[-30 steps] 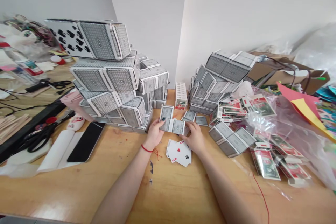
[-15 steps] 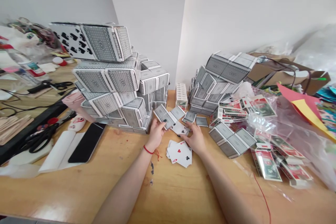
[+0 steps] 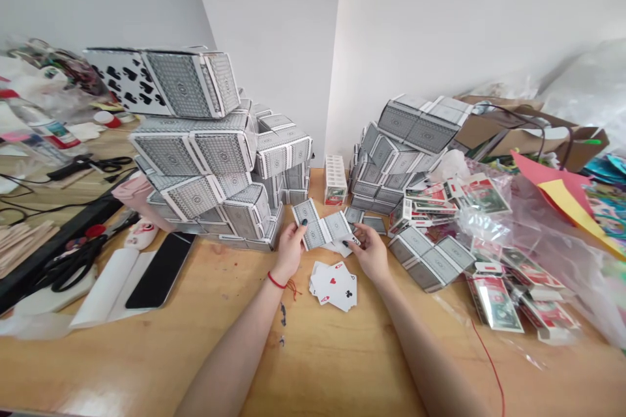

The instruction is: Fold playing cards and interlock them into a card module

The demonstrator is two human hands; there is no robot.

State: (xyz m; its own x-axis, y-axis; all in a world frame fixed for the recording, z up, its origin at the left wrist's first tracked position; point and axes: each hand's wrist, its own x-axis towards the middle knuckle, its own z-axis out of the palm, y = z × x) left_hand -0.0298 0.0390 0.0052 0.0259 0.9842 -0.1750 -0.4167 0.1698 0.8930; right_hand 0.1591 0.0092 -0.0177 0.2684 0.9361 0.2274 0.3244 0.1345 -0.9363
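My left hand is closed on the left end of a joined piece of playing cards, grey patterned backs facing up and thumb on top. My right hand pinches a playing card whose face has black marks. Its left part goes under or behind the joined piece. Whether the two touch, I cannot tell. Just below the hands, several loose playing cards lie face up, a red ace among them. Grey-backed cards lie flat behind my right hand.
Stacked card boxes rise at left and right. A white-and-red pack stands between them. A folded card block, empty card packs and plastic wrap are at right. A phone and black scissors lie left.
The joined cards in my left hand have turned and tilted, covering more of the card in my right hand. My right hand has shifted slightly right. The view has shifted a little.
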